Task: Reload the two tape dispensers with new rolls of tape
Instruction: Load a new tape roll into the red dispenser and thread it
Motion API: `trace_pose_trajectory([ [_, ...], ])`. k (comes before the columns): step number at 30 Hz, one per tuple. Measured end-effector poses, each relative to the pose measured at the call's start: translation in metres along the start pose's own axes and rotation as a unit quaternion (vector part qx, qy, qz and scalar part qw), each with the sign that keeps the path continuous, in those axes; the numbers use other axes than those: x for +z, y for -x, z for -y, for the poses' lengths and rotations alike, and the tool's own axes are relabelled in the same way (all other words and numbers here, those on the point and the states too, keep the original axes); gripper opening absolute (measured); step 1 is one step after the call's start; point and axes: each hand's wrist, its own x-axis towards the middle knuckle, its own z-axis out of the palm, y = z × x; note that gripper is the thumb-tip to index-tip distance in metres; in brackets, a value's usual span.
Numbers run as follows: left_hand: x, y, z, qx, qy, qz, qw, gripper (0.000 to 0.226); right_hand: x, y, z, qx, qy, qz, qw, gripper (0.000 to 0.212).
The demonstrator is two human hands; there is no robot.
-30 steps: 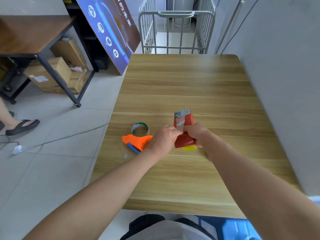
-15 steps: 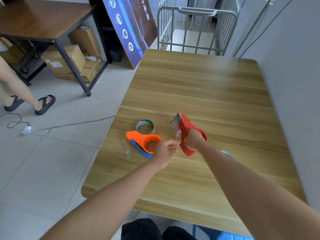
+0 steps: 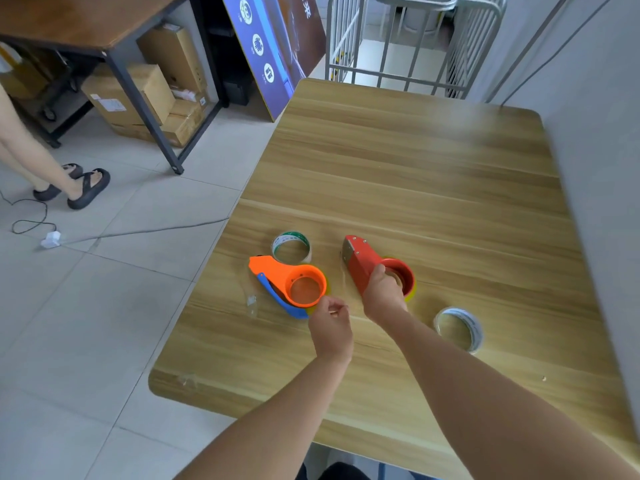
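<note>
Gripping the red dispenser (image 3: 360,268), the right hand (image 3: 382,299) holds it on the table (image 3: 415,168). The left hand (image 3: 330,323), fingers curled, hovers beside the orange dispenser (image 3: 277,271); whether it pinches anything, I cannot tell.

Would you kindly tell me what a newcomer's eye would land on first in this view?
The red tape dispenser draws the eye first, held by the right hand on the wooden table. Just left of it lies the orange tape dispenser, with one loose tape roll behind it and another tape roll beside the right forearm.
</note>
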Motion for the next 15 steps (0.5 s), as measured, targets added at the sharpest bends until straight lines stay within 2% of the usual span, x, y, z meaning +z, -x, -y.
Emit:
trace_pose_trajectory([
  [10,-0.005,-0.006,0.006,-0.038,-0.011,0.052,0.998,0.019,0.006,-0.01,-0.001,-0.004,-0.025,-0.014,1.0,0.038],
  [15,-0.005,-0.005,0.006,-0.124,0.057,0.082,0.987,0.022,0.007,-0.014,-0.004,-0.026,0.018,-0.023,0.999,0.038],
])
